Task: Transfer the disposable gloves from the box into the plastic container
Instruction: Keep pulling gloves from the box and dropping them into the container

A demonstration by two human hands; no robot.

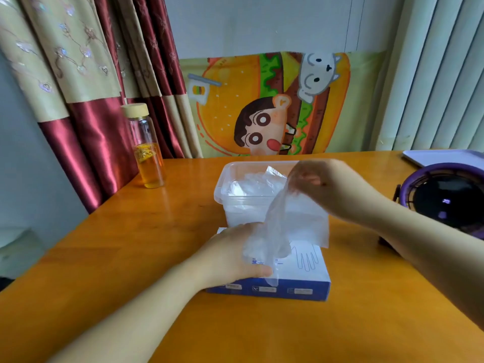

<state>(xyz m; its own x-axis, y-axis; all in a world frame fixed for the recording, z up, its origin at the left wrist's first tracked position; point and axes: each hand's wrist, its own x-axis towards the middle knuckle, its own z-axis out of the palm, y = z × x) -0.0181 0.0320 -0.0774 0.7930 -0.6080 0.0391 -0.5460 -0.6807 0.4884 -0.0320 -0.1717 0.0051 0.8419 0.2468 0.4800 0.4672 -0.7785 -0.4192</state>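
Orange wooden desk (104,258), seen from above and in front, carrying all the items listed. Behind its far edge hang a red and beige curtain (86,100) on the left and a cartoon burger cloth (235,100) in the centre.

Clear plastic container (219,192), lidless, standing at mid-desk. It already holds a loose heap of crumpled transparent disposable gloves (251,183).

Glove box (301,286), blue and white, lying flat just in front of the container and nearly touching it. A glove outline is printed on its top face.

Purple fan (445,197), at the right edge of the desk, well apart from the box.

Single transparent glove (282,218), drawn upward from the opening in the box top. Its upper end is raised in front of the container's near right wall. Its lower end trails over the box top and the left hand.

Right hand (327,184), raised above the container's near right corner. The fingers (301,179) are bunched together and pinch the top of the glove.

Left hand (230,252), palm down on the left part of the box top. Its fingers lie stretched forward under the film and grasp nothing, with the thumb at the box's front edge.

Glass bottle (146,150) with a pale lid, holding amber liquid, upright at the desk's far left corner.
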